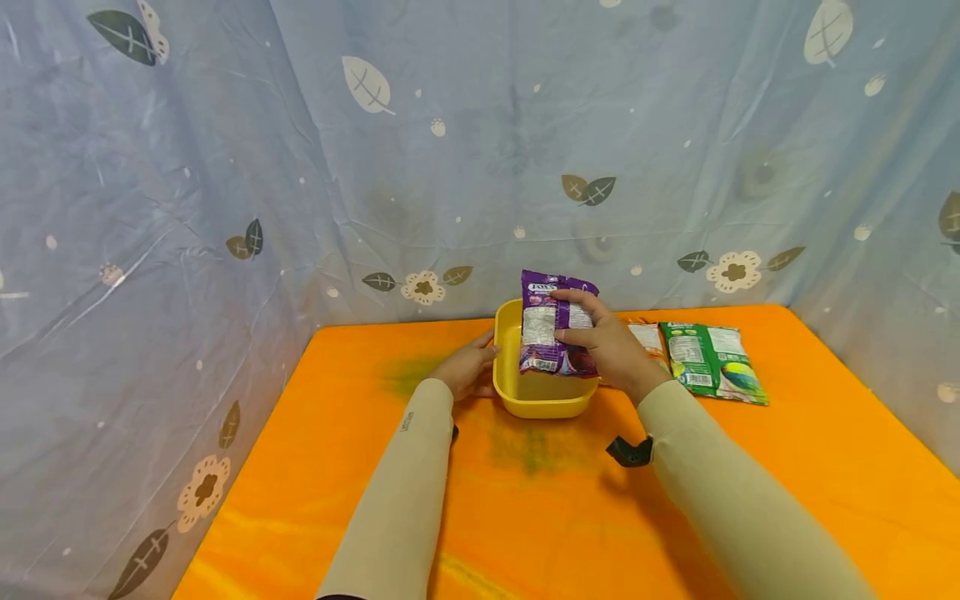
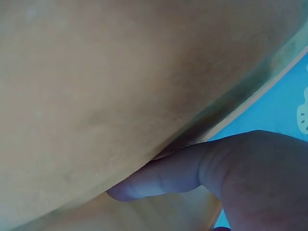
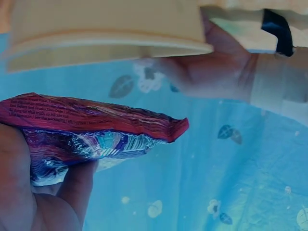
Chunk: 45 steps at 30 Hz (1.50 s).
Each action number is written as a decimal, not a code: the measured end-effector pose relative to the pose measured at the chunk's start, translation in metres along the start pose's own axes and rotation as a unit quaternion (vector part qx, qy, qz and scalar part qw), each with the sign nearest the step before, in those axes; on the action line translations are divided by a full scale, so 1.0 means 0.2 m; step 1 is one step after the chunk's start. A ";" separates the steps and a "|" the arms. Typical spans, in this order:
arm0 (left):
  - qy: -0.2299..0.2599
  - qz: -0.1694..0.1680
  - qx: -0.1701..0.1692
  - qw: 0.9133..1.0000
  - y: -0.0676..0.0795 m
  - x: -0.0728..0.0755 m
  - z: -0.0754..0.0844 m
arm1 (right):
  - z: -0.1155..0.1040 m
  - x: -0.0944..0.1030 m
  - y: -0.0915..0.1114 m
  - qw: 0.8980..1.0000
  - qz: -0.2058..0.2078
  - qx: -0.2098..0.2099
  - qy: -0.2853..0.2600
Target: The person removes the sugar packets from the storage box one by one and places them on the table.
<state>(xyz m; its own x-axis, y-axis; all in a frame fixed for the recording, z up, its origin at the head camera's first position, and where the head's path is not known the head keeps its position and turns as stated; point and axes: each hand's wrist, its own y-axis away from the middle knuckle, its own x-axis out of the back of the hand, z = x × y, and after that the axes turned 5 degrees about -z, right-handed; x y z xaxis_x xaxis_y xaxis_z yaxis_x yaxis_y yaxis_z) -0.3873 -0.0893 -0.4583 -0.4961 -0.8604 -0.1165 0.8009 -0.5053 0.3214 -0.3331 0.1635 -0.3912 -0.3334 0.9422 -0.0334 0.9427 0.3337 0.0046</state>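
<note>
A purple candy bag (image 1: 538, 333) marked FOX'S is held upright over a yellow plastic tub (image 1: 543, 408). My right hand (image 1: 615, 346) pinches the bag by its right side, fingers spread across the printed back. Below the tub's rim in the right wrist view, which looks upside down, the bag (image 3: 96, 130) lies between thumb and fingers. My left hand (image 1: 468, 367) holds the tub's left side, the fingers partly hidden by its wall. In the left wrist view, the thumb (image 2: 159, 180) lies along the edge of the tub wall (image 2: 86, 96), which fills most of the picture.
A green candy bag (image 1: 712, 362) lies flat on the orange tablecloth (image 1: 540, 508), right of the tub. Beside it, an orange packet (image 1: 648, 340) is partly hidden behind my right hand. A blue patterned curtain (image 1: 465, 167) stands behind the table and along both sides.
</note>
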 end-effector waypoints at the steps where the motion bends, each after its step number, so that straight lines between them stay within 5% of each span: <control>1: 0.001 0.000 -0.001 1.000 0.00 0.00 0.00 | -0.01 0.02 0.01 1.000 0.004 -0.002 0.000; 11: -0.009 0.001 0.008 1.000 0.00 0.00 0.01 | -0.03 0.18 0.10 0.998 0.046 -0.033 0.010; 45: -0.015 -0.004 -0.003 1.000 0.00 -0.01 0.00 | 0.10 0.50 0.38 0.993 0.067 -0.066 0.067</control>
<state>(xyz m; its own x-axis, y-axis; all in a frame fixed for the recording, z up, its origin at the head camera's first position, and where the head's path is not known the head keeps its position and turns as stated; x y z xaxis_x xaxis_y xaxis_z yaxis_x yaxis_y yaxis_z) -0.3857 -0.0888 -0.4583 -0.5118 -0.8543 -0.0902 0.7994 -0.5121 0.3142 -0.2951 0.2831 -0.4135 -0.2130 0.9709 0.1098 0.9714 0.1984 0.1308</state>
